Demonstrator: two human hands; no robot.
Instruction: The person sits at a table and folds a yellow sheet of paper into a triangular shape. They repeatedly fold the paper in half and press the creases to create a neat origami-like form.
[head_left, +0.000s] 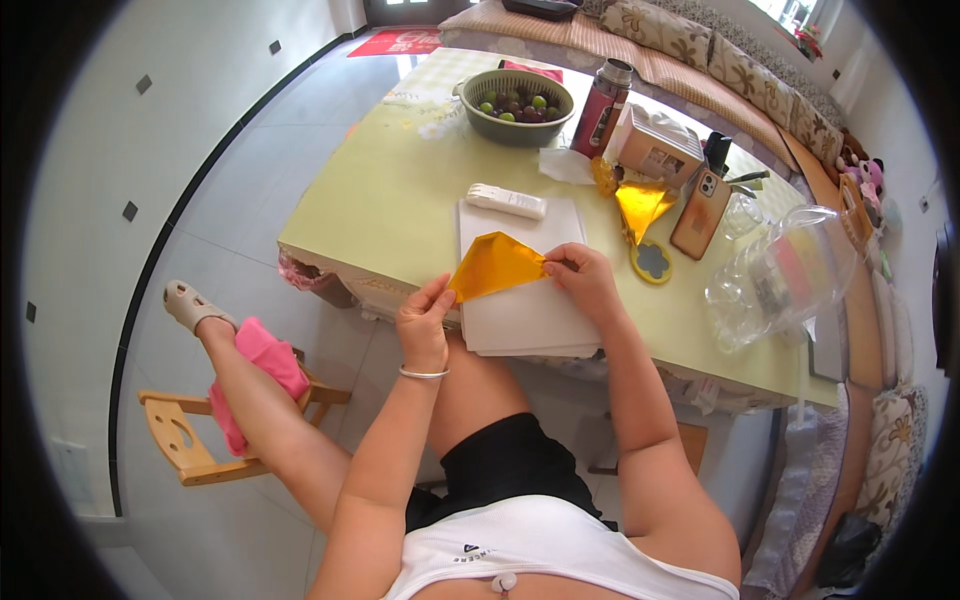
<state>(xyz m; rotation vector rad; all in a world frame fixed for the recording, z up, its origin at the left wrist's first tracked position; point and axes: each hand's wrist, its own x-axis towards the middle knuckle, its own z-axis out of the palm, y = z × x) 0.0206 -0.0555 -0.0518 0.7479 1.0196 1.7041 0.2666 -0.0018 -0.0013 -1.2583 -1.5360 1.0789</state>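
Observation:
A folded sheet of shiny gold paper (497, 266) is stretched between my two hands, above a stack of white paper (530, 320) at the table's near edge. My left hand (427, 315), with a silver bangle at its wrist, pinches the paper's lower left corner. At the right corner, the fingertips of my right hand (584, 277) close on it. Just beyond lies a white, elongated packet (506, 201) on the stack. A second folded gold piece (645, 208) rests farther right, beside a yellow-rimmed, flower-shaped mirror (652, 262).
On the pale green table (370, 215) stand a colander of grapes (515, 108), a dark red thermos (602, 110), a tissue box (655, 145), a phone (700, 214) and a clear plastic bag (785, 275). A wooden chair (185, 440) with pink cloth (258, 375) is at left.

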